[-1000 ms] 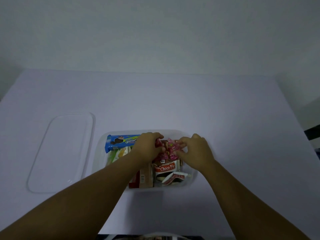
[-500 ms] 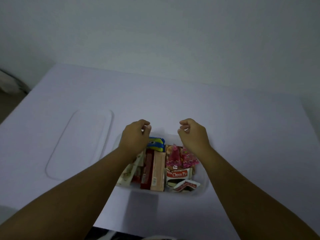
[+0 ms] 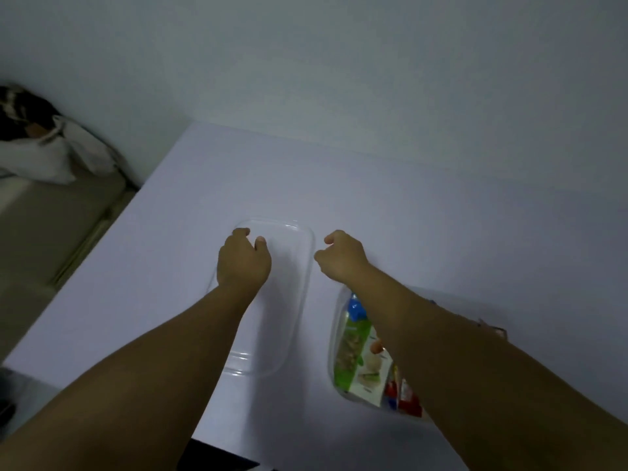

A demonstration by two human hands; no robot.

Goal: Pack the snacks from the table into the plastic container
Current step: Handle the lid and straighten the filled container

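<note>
Your left hand (image 3: 243,263) hovers over the clear lid (image 3: 292,287) and your right hand (image 3: 341,258) just beside it, fingers loosely curled on nothing, likely to close the container (image 3: 334,338) holding the snacks (image 3: 356,351) on the desk (image 3: 407,215)

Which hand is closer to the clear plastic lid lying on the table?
Left. The left hand is over the far end of the clear plastic lid, fingers curled at its rim. The right hand hovers just beyond its right edge.
</note>
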